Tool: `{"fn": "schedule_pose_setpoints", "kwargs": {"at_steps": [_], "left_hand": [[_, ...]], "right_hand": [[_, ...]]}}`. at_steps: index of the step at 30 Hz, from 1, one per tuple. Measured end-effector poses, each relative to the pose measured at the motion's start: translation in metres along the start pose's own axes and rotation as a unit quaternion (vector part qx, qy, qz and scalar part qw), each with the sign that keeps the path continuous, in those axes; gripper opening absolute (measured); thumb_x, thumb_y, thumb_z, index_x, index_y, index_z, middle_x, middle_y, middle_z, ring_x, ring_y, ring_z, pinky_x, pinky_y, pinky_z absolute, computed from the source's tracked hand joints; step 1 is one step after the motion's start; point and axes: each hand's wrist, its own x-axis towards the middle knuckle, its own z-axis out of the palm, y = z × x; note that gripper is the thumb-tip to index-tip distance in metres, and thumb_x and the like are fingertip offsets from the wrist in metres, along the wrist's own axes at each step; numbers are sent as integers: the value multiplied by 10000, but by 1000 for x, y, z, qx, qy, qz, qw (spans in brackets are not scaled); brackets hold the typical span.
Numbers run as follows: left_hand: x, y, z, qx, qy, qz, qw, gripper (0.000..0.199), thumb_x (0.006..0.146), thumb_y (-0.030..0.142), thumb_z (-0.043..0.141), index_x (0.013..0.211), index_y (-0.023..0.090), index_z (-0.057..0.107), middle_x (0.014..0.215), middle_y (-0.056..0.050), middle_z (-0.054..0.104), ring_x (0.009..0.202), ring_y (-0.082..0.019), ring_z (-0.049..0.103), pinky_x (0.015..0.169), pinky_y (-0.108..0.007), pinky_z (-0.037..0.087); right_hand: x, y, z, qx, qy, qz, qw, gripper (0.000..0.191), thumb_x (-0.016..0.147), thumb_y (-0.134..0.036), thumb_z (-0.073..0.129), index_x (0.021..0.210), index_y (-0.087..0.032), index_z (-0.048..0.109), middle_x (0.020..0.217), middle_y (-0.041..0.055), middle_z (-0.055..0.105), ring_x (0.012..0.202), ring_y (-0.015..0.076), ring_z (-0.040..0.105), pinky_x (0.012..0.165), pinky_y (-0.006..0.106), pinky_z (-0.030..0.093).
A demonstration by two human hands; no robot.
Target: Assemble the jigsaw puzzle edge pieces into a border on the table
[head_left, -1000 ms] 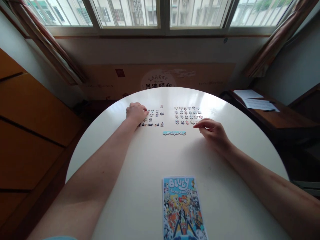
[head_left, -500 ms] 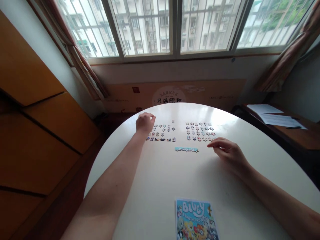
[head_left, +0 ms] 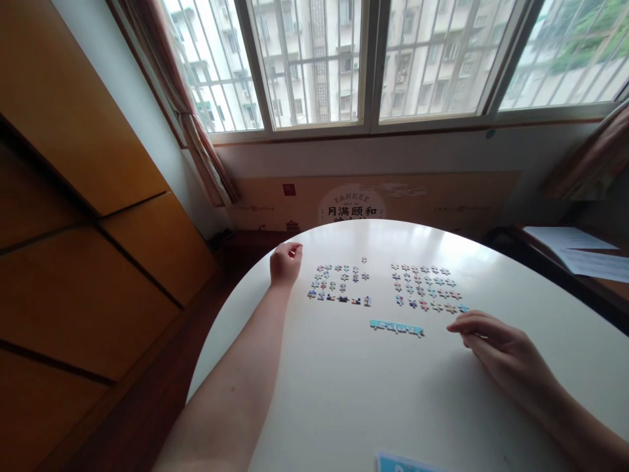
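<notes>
My left hand (head_left: 286, 264) is closed in a pinch over the far left of the white table (head_left: 334, 393), left of a group of loose jigsaw pieces (head_left: 343, 299). Whatever its fingertips hold, if anything, is too small to make out. Over the right side, my right hand (head_left: 496, 341) has fingers and thumb drawn together, and their tips hide anything between them. Just beyond it lies a second group of puzzle pieces (head_left: 430, 281) in rows. Between the hands, nearer to me, rests a joined strip of blue puzzle pieces (head_left: 396, 328).
A blue printed sheet or booklet (head_left: 405, 463) shows at the bottom edge. One puzzle piece (head_left: 364, 260) lies apart at the back. Papers (head_left: 590, 252) are on a brown desk at the right. Wooden cabinets (head_left: 147, 275) stand left, a barred window (head_left: 314, 65) ahead.
The view has tilted up and shifted left, so the table's contents appear lower and farther right. My left hand has moved left, away from the left group of pieces. The right hand remains near its group.
</notes>
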Motion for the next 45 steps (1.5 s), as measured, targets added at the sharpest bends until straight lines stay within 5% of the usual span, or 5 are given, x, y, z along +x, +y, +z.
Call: {"fn": "schedule_pose_setpoints", "kwargs": {"at_steps": [5, 16, 23, 32, 45], "left_hand": [[-3, 6, 2, -11, -13, 35, 999, 171, 849, 241, 587, 894, 186, 743, 884, -44, 710, 711, -162, 625, 785, -285, 513], [-4, 1, 1, -11, -12, -27, 1000, 181, 869, 314, 583, 866, 199, 723, 855, -40, 728, 714, -181, 632, 748, -295, 509], [-4, 0, 1, -13, -17, -35, 999, 234, 890, 307, 539, 857, 195, 742, 899, -49, 747, 758, -193, 646, 789, -306, 506], [-4, -4, 3, -2, -13, -33, 999, 223, 851, 214, 555, 941, 204, 759, 934, -43, 742, 730, -181, 637, 814, -314, 524], [-4, -1, 0, 45, -2, -8, 999, 340, 725, 18, 498, 840, 211, 753, 902, -44, 654, 798, -196, 625, 849, -320, 521]], "right_hand": [[-2, 6, -1, -20, -6, 2, 1000, 154, 801, -310, 662, 808, -252, 805, 921, 96, 712, 718, 208, 638, 591, 262, 543], [-3, 10, -3, -21, -5, 0, 1000, 160, 794, -337, 667, 802, -257, 806, 904, 101, 716, 732, 229, 655, 535, 256, 530], [-4, 3, -2, -28, 12, 0, 1000, 150, 798, -336, 675, 800, -259, 803, 927, 95, 737, 848, 271, 708, 718, 300, 590], [-5, 3, -1, -30, 23, 28, 999, 198, 777, -398, 699, 822, -238, 806, 949, 110, 747, 730, 241, 695, 493, 251, 514], [-3, 10, -3, -39, 4, -7, 999, 160, 826, -329, 655, 841, -264, 800, 967, 94, 753, 943, 283, 716, 773, 301, 595]]}}
